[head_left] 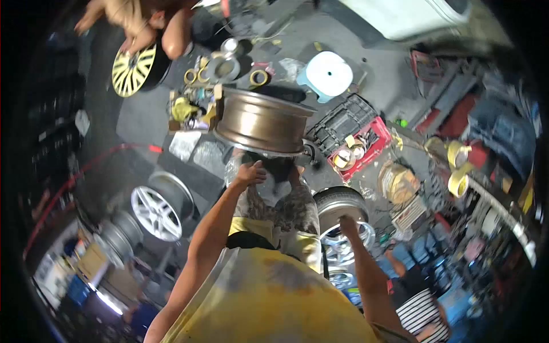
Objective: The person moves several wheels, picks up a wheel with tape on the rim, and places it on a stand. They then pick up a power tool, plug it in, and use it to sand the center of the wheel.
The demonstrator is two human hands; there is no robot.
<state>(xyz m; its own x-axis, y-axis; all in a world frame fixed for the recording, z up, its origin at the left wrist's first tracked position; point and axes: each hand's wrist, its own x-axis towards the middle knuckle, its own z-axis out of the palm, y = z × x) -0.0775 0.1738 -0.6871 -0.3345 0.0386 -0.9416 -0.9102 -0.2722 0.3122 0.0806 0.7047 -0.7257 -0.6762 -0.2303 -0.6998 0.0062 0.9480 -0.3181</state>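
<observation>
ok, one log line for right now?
left hand: near bronze rim, grip unclear | right hand: by tyred wheel, grip unclear | stool: past rim

The lone view looks from the wearer's head, forward and steeply down, through a wide lens whose round edge darkens the corners. The shirt (266,297) sits closest, at six o'clock; the rim (263,123) lies farther off, at twelve. The floor (137,123) spreads beyond, reaching a spoked wheel (127,74) at ten and a white panel (400,14) at one.
</observation>
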